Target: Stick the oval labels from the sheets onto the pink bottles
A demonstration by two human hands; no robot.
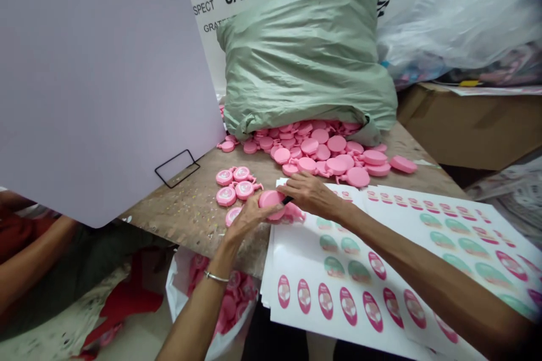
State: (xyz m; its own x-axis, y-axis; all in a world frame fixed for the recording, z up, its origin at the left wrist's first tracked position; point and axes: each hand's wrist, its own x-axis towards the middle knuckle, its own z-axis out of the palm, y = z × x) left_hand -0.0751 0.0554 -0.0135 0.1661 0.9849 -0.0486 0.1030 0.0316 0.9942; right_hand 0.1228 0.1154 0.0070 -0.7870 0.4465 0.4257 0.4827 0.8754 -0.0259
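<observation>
My left hand (248, 215) holds a round pink plastic piece (271, 201) over the table's front part, its smooth flat face up. Pinched in the fingers of my right hand (313, 194) is a small slim black tool (287, 199), which touches or nearly touches that piece; its tip is hidden. Just left of my hands lie several pink pieces (244, 189) with printed round stickers on top. Under and beside my right forearm are sheets of stickers (313, 259), with pink ovals, green domes and small pink designs. More pink pieces partly show under my hands.
A large green sack (305, 62) spills a heap of plain pink pieces (334, 163). At left stands a pale board (101, 79) with a black wire stand (176, 169). Below the table edge is a white bag (174, 282) of pink pieces. Another person's arm (38, 254) shows at left.
</observation>
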